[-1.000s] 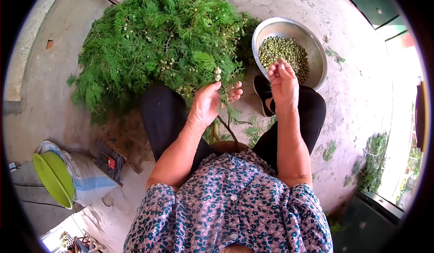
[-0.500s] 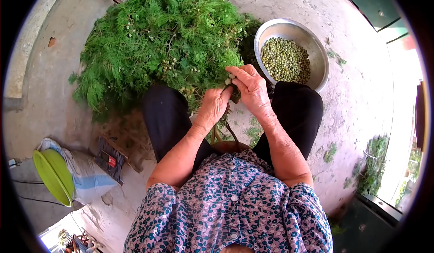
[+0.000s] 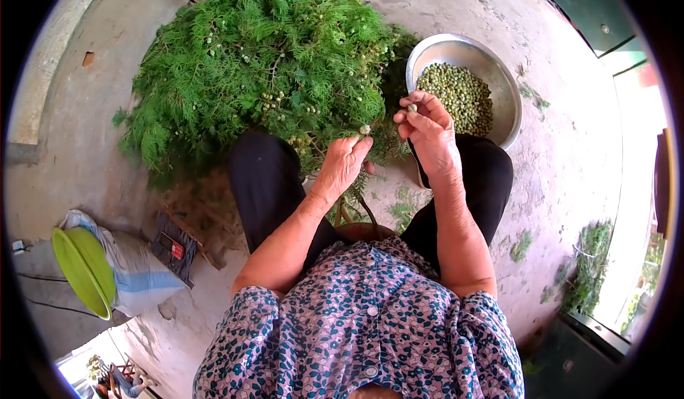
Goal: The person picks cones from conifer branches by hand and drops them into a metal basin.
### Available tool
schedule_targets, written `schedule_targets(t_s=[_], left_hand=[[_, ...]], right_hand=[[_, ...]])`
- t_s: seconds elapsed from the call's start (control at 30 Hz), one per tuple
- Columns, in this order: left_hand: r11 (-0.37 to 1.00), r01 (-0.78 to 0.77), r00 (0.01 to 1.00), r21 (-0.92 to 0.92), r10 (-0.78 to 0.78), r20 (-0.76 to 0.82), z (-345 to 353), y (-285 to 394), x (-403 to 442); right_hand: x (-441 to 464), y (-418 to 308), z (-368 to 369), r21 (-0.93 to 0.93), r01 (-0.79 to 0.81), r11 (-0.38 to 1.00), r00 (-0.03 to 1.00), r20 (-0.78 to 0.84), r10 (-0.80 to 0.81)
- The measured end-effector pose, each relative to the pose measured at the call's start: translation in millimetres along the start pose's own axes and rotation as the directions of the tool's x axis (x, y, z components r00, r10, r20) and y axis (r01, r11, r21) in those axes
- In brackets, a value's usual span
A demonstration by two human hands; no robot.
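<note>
My left hand pinches a green sprig, with a pale cone showing at its fingertips. To the right, my right hand is closed with a small green cone between thumb and fingers, beside the rim of a metal bowl. Many small round green cones lie inside the bowl. A large heap of leafy green branches, dotted with cones, spreads in front of my left hand.
At the lower left, a lime green basin leans on a white and blue sack. A dark panel with a red patch is beside it. Loose greenery lies far right. My knees flank my hands.
My right hand has come to my left at the sprig, then moved away right toward the bowl with a cone in its fingers. My left hand has stayed near the heap's edge.
</note>
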State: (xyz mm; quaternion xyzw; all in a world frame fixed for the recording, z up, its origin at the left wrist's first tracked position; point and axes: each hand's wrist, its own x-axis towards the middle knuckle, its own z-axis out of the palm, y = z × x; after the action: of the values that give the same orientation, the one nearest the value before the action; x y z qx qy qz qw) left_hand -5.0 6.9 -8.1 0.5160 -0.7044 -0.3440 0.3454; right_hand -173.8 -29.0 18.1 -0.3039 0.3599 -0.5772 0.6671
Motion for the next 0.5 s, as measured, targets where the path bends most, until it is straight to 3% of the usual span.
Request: schedule_targets(t_s=[0.03, 0.1, 0.13, 0.17, 0.23, 0.27, 0.3, 0.37, 0.4, 0.43, 0.47, 0.5], left_hand=[[1.000, 0.005, 1.000, 0.003, -0.004, -0.007, 3.4, -6.8, 1.0], [0.994, -0.104, 0.992, 0.026, 0.106, -0.062, 8.9, -11.6, 2.0], [0.998, 0.034, 0.998, -0.052, -0.031, 0.054, 6.9, -9.4, 1.2], [0.998, 0.034, 0.998, -0.051, -0.031, 0.058, 7.2, -9.6, -0.4], [0.998, 0.036, 0.998, 0.051, -0.038, 0.044, 9.9, -11.5, -1.9], [0.972, -0.101, 0.995, 0.211, 0.097, 0.029, 10.6, -14.8, -1.6], [0.972, -0.102, 0.995, 0.211, 0.098, 0.030, 9.6, -15.3, -0.8], [0.918, -0.310, 0.950, 0.247, 0.309, 0.044, 7.7, -16.3, -0.6], [0.918, -0.310, 0.950, 0.246, 0.309, 0.043, 6.9, -15.7, -0.7], [0.989, -0.149, 0.988, 0.022, 0.148, 0.044, 5.8, -14.0, -1.0], [0.979, 0.031, 0.997, -0.201, -0.015, 0.082, 4.2, -11.8, -2.3], [0.979, 0.032, 0.997, -0.201, -0.016, 0.081, -0.7, -3.9, -3.7]], right_hand=[[-3.2, -1.3, 3.2, 0.027, -0.019, 0.999, 0.999, 0.045, 0.018], [-7.7, 5.2, 1.1, -0.204, 0.001, 0.979, 0.985, 0.169, 0.034], [-13.7, 2.9, 9.8, -0.492, 0.068, 0.868, 0.986, 0.163, 0.015], [-13.6, 9.2, 12.0, -0.668, 0.233, 0.706, 0.965, 0.251, -0.081], [-11.1, 20.1, 15.0, -0.750, 0.513, 0.417, 0.858, 0.438, -0.268], [-9.2, 26.1, 11.1, -0.735, 0.499, 0.459, 0.866, 0.427, -0.260], [-7.9, 29.4, 9.5, -0.735, 0.499, 0.458, 0.866, 0.426, -0.260], [-6.7, 33.5, 8.4, -0.715, 0.381, 0.587, 0.925, 0.289, -0.249], [-10.2, 30.9, 13.1, -0.615, 0.098, 0.783, 0.995, 0.075, -0.066], [-7.8, 21.8, 11.4, -0.272, -0.109, 0.956, 0.993, 0.001, 0.114], [-3.8, 19.4, 3.7, -0.159, -0.108, 0.981, 0.994, -0.009, 0.108], [-0.5, 18.4, -1.6, -0.041, -0.103, 0.994, 0.995, -0.019, 0.103]])
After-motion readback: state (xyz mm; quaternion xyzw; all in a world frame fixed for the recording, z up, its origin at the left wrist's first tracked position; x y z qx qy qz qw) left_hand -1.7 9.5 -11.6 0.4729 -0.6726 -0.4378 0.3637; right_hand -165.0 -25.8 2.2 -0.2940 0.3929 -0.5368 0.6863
